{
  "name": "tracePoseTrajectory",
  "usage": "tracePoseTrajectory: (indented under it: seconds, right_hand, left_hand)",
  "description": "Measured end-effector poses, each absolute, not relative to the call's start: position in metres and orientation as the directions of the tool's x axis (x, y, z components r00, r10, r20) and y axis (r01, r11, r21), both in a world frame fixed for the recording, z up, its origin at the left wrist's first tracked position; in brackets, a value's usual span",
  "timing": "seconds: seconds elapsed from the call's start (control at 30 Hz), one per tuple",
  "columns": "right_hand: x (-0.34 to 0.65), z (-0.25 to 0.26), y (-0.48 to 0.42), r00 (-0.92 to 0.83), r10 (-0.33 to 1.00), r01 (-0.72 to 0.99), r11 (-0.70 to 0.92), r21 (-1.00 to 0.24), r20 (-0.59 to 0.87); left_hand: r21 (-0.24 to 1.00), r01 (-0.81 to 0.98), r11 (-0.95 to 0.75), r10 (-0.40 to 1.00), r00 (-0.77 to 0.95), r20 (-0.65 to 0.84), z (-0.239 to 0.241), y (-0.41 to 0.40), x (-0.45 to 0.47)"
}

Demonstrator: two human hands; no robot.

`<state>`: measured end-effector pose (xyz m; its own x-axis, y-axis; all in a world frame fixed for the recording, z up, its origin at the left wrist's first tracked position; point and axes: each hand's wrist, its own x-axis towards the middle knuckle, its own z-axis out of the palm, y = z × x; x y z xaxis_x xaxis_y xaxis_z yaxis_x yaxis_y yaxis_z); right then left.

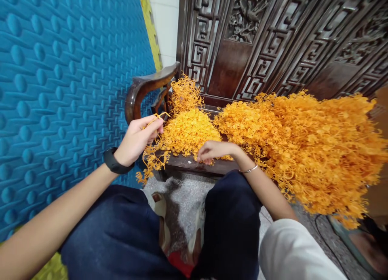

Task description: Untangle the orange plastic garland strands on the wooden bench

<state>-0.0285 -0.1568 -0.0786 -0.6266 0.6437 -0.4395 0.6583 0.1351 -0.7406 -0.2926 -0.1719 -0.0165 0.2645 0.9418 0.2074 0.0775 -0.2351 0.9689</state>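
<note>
My left hand [142, 136], with a black band on its wrist, is closed on an orange plastic flower stem [151, 160]. The thin stem end sticks out above the thumb, and the branching part hangs below the fist past the bench edge. My right hand [214, 151] is at the front of a yellow-orange heap of small plastic pieces [192, 130], its fingers curled down at the bench edge. Whether it pinches a piece is hidden. A tiny white bit [189, 162] lies on the dark bench [182, 160] beside its fingertips.
A large pile of orange artificial flowers [321, 146] covers the bench to the right. Another tangled bunch [185, 94] lies behind the heap, by the curved wooden armrest [148, 83]. Carved dark wood panels [232, 69] form the back. A blue textured mat [66, 81] stands at left.
</note>
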Motion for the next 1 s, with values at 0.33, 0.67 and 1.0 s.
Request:
tracePoseTrajectory:
  seconds: [0.33, 0.67, 1.0]
  right_hand:
    - [-0.032, -0.129, -0.147, -0.47, 0.821, 0.817, 0.265, -0.513, -0.325]
    - [-0.049, -0.105, -0.156, -0.462, 0.858, 0.819, 0.315, -0.479, -0.226]
    - [-0.043, -0.09, -0.165, -0.306, 0.589, 0.95, 0.136, -0.282, -0.748]
  left_hand:
    - [0.961, 0.151, -0.233, 0.929, 0.327, 0.174, -0.017, -0.172, -0.293]
    - [0.929, 0.348, -0.126, 0.831, 0.549, -0.093, -0.038, -0.164, -0.299]
    - [0.977, 0.211, -0.034, 0.878, 0.473, -0.071, -0.034, -0.169, -0.305]
